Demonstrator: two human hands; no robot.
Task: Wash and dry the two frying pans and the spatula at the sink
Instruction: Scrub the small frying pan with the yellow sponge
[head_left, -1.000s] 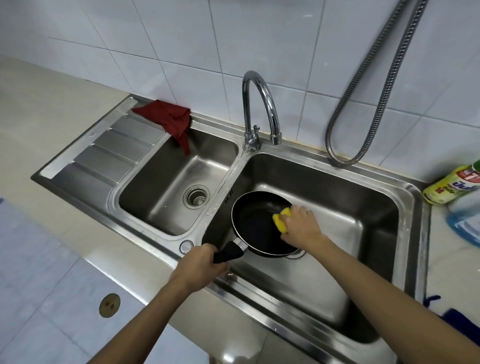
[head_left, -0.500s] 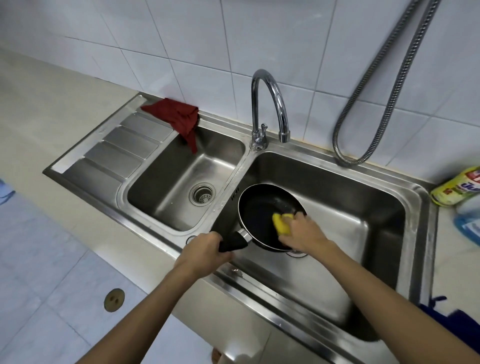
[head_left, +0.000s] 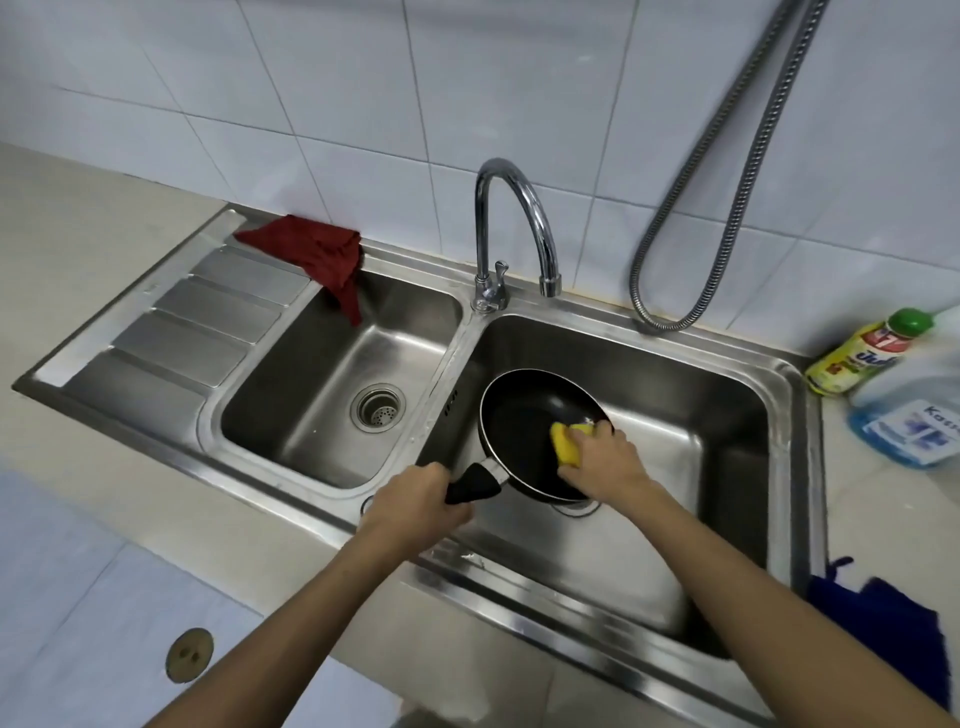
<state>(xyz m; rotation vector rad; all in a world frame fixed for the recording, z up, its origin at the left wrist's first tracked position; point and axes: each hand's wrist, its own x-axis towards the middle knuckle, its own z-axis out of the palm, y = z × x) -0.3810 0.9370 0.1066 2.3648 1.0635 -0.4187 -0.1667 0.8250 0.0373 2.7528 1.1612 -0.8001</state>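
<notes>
Steel double sink (head_left: 613, 613) under white tile. Left hand (head_left: 415, 501) clamped on handle of frying pan (head_left: 519, 421), held tilted in right basin. Right hand (head_left: 605, 462) pressing yellow sponge (head_left: 565, 441) inside pan. Scrubbing step; rinse likely next, tap (head_left: 511, 228) dry. Red cloth (head_left: 314, 249) behind left basin.

A home kitchen: a stainless double-bowl sink (head_left: 779, 374) with a ribbed draining board on the left is set into a pale counter (head_left: 78, 249) against white wall tiles (head_left: 363, 104). A chrome tap (head_left: 511, 228) stands at the far rim, and dish-soap bottles (head_left: 857, 353) wait at right.
</notes>
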